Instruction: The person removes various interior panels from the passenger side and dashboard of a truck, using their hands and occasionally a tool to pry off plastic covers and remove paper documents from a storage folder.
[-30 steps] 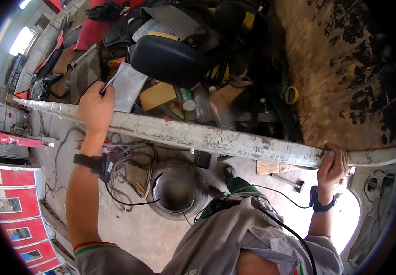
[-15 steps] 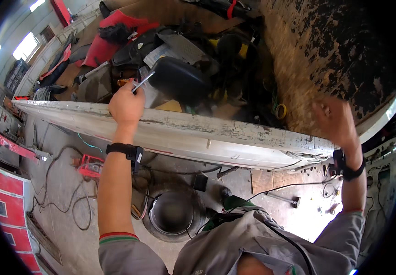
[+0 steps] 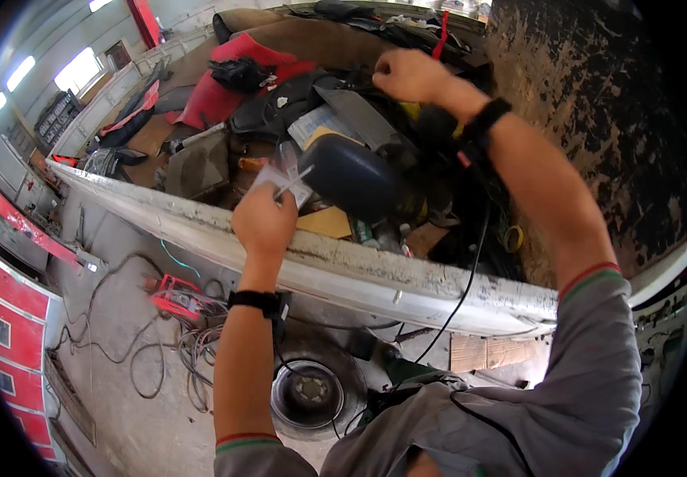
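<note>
My left hand [image 3: 265, 224] is closed around a slim silver metal rod [image 3: 299, 179], just over the near wall of a truck bed [image 3: 419, 280]. The rod's tip points at a dark rounded housing [image 3: 359, 176] that looks like a vehicle side mirror. White paper or plastic [image 3: 289, 165] lies beside that hand, and a yellow-tan flat piece [image 3: 326, 222] lies near the wall. Farther in, my right hand [image 3: 416, 77] reaches over the heap with its fingers curled. What they hold, if anything, is hidden.
Red cloth [image 3: 236, 54], a grey panel [image 3: 359, 115] and dark scraps fill the bed. A rusty, flaking panel [image 3: 582, 135] rises on the right. Below the wall lie a wheel [image 3: 307, 389], a red-framed device [image 3: 178, 296] and tangled hoses [image 3: 200, 350].
My right hand has swung from the right end of the near wall leftward and deep over the heap. My left hand keeps the rod, and the whole view has shifted.
</note>
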Tool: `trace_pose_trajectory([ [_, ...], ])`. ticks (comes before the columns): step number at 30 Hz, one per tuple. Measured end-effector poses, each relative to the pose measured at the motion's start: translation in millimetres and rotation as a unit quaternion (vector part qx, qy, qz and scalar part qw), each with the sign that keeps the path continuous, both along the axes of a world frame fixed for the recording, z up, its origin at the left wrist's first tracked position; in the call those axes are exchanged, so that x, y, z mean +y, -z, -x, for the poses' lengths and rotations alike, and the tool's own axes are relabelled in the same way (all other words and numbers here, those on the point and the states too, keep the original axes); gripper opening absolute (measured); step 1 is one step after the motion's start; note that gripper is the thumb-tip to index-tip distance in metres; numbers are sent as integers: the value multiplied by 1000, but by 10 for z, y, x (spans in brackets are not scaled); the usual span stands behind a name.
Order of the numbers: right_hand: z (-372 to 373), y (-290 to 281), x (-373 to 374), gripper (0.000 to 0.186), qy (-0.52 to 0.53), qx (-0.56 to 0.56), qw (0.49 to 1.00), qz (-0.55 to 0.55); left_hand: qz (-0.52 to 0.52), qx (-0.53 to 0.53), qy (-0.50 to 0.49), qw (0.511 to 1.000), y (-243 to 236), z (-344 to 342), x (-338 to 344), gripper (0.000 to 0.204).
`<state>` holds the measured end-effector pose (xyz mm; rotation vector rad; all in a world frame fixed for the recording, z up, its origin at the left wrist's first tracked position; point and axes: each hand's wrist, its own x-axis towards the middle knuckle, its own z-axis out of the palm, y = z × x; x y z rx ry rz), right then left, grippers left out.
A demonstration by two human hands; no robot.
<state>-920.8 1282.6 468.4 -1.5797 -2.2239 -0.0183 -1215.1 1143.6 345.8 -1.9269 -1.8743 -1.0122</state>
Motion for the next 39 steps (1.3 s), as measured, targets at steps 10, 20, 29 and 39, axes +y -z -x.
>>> trace_pose_trajectory([
  [10,237,1694,999,76,147,53,965,211,-38,-9,6,999,-47,-128,-11,12],
  [20,384,2613,1609,89,215,41,941,257,-19,-38,-17,999,-86,-162,16,7],
  [29,590,2427,1540,90,257,9,921,292,0,-54,-32,998,-147,-123,-38,10],
  [39,131,2151,1370,38,132,86,964,215,-4,-49,-21,999,-71,-92,15,10],
])
